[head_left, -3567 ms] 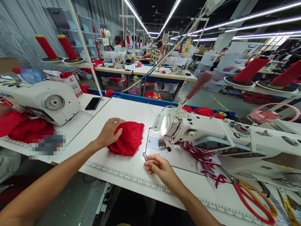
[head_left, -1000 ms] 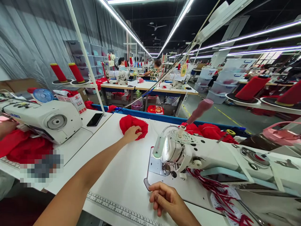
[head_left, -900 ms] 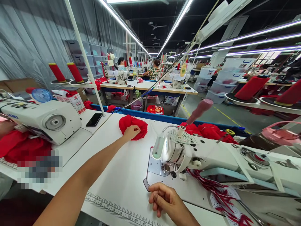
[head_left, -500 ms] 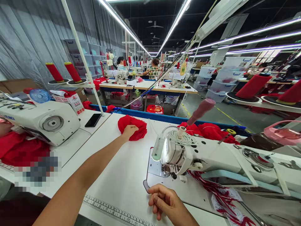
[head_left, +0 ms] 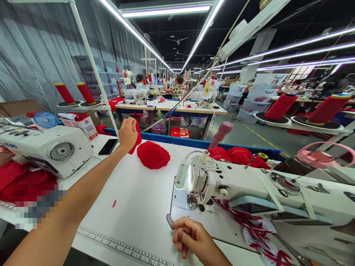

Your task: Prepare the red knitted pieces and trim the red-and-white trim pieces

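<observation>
My left hand [head_left: 128,133] is raised above the far left part of the white sewing table. Its fingers are closed on a piece of red fabric [head_left: 136,139], which hangs beside the palm. Just to the right, a bunched heap of red fabric [head_left: 153,155] lies flat on the tabletop. My right hand [head_left: 192,238] rests low at the front, by the corner of the sewing machine's metal plate [head_left: 179,199]. Its fingers are loosely bent and apart, with nothing seen in them. The white sewing machine [head_left: 222,181] stands to its right.
Left stands another sewing machine [head_left: 61,149], with a black phone [head_left: 108,146] beside it. A ruler strip [head_left: 124,247] runs along the front edge. A small red scrap [head_left: 114,203] lies mid-table. Behind the machine are more red fabric [head_left: 241,155] and a pink-handled screwdriver [head_left: 222,133].
My left hand has lifted from the red heap and moved up and left, carrying a red piece. A small red scrap now shows on the table. My right hand has barely moved.
</observation>
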The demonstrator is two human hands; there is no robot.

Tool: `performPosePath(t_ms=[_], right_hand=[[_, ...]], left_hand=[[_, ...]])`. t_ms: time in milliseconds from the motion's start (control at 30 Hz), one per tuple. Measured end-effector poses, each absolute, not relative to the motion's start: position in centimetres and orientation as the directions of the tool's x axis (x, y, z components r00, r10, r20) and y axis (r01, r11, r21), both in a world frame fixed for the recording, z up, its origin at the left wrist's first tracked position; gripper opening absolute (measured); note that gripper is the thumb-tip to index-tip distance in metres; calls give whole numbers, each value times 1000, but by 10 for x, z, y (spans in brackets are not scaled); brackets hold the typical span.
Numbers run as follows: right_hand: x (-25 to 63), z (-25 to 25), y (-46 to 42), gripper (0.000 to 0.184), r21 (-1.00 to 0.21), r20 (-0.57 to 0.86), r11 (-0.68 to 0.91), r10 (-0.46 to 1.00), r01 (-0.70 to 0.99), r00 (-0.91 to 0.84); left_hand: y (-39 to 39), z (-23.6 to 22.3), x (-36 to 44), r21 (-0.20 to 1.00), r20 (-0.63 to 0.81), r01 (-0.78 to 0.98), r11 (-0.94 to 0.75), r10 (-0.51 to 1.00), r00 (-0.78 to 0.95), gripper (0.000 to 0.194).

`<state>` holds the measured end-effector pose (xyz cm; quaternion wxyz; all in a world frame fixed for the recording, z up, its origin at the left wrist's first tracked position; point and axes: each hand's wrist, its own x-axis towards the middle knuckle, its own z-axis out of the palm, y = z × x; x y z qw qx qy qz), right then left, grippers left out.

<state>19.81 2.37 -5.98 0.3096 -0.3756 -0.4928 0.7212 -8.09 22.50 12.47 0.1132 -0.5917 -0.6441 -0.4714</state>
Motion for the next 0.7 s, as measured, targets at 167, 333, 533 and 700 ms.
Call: performPosePath(t_ms=[167,333,533,700], right_hand=[[197,-59,25,65,-945,-205,-293,877,-145,-433],[207,-48,20,60,-964,-222,-248,949,-94,-224],[219,-50,8,49,-979,-172,-154,977,137,-127],[207,-51,10,48,-973,-105,-77,988,219,-116]], left_hand=[[112,54,-21,325,616,903,-280,787,22,22],[-26,-50,37,358,332,819,-448,881,337,32],[-52,-37,40,560,393,604,-567,824,409,24],[-3,-21,22,561,360,742,-367,915,180,33]])
